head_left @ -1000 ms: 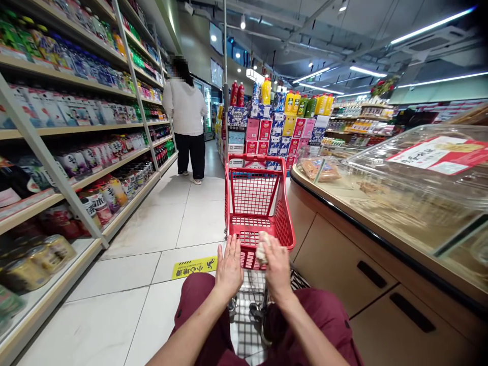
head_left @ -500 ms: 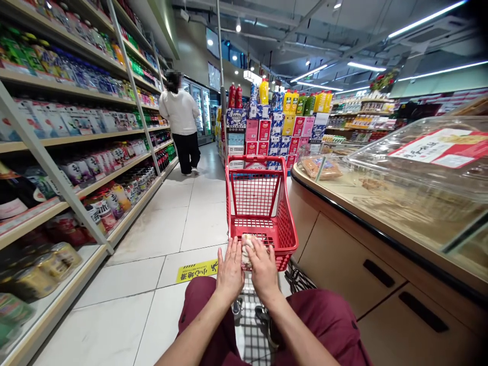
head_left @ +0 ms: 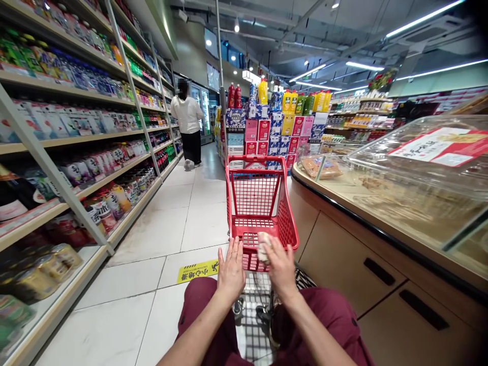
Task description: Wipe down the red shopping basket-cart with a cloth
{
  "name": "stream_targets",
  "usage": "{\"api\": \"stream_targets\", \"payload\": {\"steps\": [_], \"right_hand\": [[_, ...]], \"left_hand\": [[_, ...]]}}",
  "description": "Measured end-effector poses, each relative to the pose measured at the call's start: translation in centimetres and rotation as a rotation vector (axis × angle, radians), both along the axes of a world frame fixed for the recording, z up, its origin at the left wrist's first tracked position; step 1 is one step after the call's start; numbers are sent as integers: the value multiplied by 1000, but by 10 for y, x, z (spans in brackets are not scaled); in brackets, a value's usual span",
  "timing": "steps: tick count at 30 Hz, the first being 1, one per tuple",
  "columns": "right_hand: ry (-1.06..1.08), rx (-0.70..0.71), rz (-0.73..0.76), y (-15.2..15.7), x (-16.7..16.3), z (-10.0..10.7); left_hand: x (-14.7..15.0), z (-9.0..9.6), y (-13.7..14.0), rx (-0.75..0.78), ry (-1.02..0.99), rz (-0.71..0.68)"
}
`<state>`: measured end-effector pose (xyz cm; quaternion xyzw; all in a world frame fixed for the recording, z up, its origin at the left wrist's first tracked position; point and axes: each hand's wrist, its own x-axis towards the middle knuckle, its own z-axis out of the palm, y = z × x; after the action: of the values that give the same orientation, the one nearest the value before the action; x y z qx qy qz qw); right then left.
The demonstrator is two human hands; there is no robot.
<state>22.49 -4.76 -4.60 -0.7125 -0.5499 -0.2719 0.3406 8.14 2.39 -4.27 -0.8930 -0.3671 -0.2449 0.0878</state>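
Note:
In front of my knees stands a red shopping cart basket [head_left: 287, 216] with grid walls. My right hand [head_left: 281, 267] grips a crumpled whitish cloth [head_left: 263, 246] against the near rim of the basket, its fingers curled over the cloth. Beside it, my left hand [head_left: 232, 269] lies with fingers stretched out, palm down, at the near left part of the rim; nothing shows in it. Whether its fingertips rest on the rim is hard to make out.
Shelves of drinks [head_left: 87, 132] line the left side. A person in a white top [head_left: 186, 116] is farther down the aisle. Stacked drink cartons [head_left: 272, 134] stand beyond the cart. On the right is a wooden food counter [head_left: 339, 239]; a yellow floor sign [head_left: 197, 271] lies on the tiles.
My right hand has moved to the right along the near rim with the cloth. My left hand has hardly moved. The person in white has walked farther away.

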Motion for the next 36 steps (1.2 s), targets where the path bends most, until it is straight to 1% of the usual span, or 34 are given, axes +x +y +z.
{"api": "stream_targets", "payload": {"steps": [2, 3, 4, 5, 8, 10, 12, 14, 16, 17, 20, 22, 24, 26, 28, 29, 32, 33, 34, 36], "right_hand": [[41, 25, -121, -10, 22, 0], [51, 33, -161, -13, 27, -1], [49, 33, -168, -13, 27, -1], [34, 29, -139, -11, 21, -1], [-28, 7, 32, 3, -6, -2], [-41, -4, 74, 5, -10, -2], [-24, 8, 11, -2, 4, -2], [8, 33, -103, -12, 23, -3], [23, 49, -161, -15, 28, -3], [13, 50, -144, -13, 23, -3], [-61, 40, 9, 0, -3, -3], [-81, 35, 61, 2, -7, -3], [-53, 41, 11, -5, 8, -3], [-9, 62, -96, -14, 27, -3], [1, 74, -135, -17, 32, -3], [-11, 72, -111, -14, 27, -3], [-64, 32, 39, 1, -2, -2], [-69, 16, 69, 4, -7, -1], [-64, 5, 74, 5, -8, 0], [-27, 1, 14, 0, 3, 1]], "left_hand": [[2, -1, -1, -9, -9, 14], [4, -2, -2, -11, -17, 24], [5, -3, -3, -9, -25, 33], [6, -3, -3, -2, -30, 39], [5, -5, -1, 28, -23, 37], [3, -5, 1, 39, -12, 27], [2, -4, 1, 33, -14, 23], [4, -5, -1, 18, -31, 29], [7, -6, -3, 7, -46, 35], [8, -6, -4, 8, -50, 33], [8, -7, -4, 27, -47, 15], [5, -7, -2, 44, -41, 5], [3, -7, -1, 50, -49, 18], [4, -8, -2, 45, -65, 36], [6, -8, -3, 38, -77, 42], [6, -8, -3, 37, -77, 39], [5, -7, -2, 41, -57, 25], [4, -6, -1, 40, -47, 23], [3, -5, 0, 37, -42, 29], [1, -4, 1, 30, -46, 48]]}}
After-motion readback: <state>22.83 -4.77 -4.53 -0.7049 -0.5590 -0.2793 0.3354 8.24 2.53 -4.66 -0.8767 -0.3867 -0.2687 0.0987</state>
